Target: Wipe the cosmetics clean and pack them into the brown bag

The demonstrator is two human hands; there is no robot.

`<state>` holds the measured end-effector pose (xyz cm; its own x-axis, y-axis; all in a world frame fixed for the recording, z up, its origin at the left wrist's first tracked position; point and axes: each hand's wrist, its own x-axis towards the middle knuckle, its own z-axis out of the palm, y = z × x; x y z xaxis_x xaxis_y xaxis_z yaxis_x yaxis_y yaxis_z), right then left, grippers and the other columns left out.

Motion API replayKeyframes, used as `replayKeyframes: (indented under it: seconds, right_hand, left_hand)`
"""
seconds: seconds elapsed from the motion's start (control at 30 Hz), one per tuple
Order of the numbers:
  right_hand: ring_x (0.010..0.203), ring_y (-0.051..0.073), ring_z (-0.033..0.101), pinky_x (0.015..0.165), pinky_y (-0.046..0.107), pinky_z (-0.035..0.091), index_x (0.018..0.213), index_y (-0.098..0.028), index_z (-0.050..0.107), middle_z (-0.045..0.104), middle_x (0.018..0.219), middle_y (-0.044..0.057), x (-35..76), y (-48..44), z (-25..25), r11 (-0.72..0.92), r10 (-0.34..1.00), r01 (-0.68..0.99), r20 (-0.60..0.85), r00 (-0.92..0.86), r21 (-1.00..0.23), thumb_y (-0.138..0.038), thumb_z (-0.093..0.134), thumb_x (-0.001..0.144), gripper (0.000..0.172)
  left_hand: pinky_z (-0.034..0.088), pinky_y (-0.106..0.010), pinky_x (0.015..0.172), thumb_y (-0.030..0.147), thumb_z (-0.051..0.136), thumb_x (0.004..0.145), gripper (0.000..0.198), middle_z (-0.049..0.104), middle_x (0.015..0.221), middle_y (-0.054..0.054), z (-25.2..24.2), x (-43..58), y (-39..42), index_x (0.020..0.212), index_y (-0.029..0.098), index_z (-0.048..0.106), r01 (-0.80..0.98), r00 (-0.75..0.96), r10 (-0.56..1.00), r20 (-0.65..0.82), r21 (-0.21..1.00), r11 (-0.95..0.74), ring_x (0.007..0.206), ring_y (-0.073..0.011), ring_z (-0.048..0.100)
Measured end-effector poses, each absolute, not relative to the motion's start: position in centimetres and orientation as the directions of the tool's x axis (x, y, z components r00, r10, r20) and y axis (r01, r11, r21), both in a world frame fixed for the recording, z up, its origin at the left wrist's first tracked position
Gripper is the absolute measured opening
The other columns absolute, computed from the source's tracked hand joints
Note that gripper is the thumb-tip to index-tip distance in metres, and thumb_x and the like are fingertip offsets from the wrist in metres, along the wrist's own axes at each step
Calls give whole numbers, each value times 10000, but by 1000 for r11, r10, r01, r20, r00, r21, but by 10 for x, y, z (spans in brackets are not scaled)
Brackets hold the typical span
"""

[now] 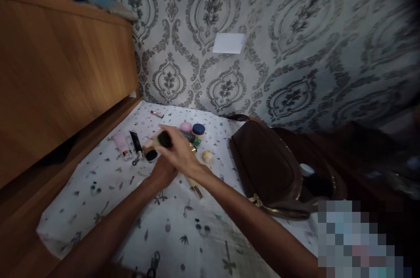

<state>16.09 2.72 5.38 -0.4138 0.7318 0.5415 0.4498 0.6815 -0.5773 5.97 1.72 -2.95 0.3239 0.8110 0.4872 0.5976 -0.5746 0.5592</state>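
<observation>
At the bottom of the frame, your forearms reached in over a white printed sheet. A slim gold tube lay on it just below the centre, beside your right forearm. Around the centre-left your two hands met: your left hand was low and partly covered by the other, so you could not tell from this view whether it gripped anything. Your right hand, above it, had its thumb and fingers closed on a small dark-topped bottle, blurred, which was up at the fingertips, left of the frame's centre.

To the right of centre a brown bag lay on the sheet, its zip partly open. Left of your hands were a black-capped bottle, a black tube and a pink tube. Just right of them sat a yellowish jar, with a green-ended tube, a blue-lidded jar and a pink pot farther up. Beyond lay a small pink stick. A wooden cabinet filled the upper left, and a patterned wall rose across the top.
</observation>
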Motion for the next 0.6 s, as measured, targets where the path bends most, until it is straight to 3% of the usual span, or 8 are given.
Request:
replayKeyframes:
  seconds: [0.13,0.3,0.5,0.6]
  right_hand:
    - [1138,273,602,958,419,496,1299,-200,493,631,1228,119,244,9,23,490,851,513,514,-108,-705,-333,654,828,515]
    - [946,276,657,776,390,551,1284,-162,501,673,1077,130,305,-20,-17,224,925,573,357,129,-788,-450,708,731,657]
    - [988,282,670,871,421,538,1271,-172,532,694,1094,127,323,-35,-44,126,926,563,300,228,-817,-469,697,728,641]
    - [1044,280,663,913,429,529,1300,-187,517,679,1169,123,321,-36,-54,128,934,540,284,215,-832,-405,702,736,633]
  left_hand:
    - [499,-420,928,228,489,940,198,675,1045,-95,-24,61,14,1044,175,649,565,377,763,525,522,-639,1026,-265,615]
    - [504,-367,884,275,476,948,205,686,1019,-90,-21,60,13,1030,187,642,549,285,792,540,586,-597,982,-242,623]
    - [490,-261,635,368,449,962,279,673,872,-29,-14,48,22,1075,173,613,554,65,863,500,702,-448,719,-171,607]
    - [468,-244,622,401,490,935,295,667,883,-20,-8,44,20,1078,175,615,528,-65,872,486,758,-383,745,-170,605]
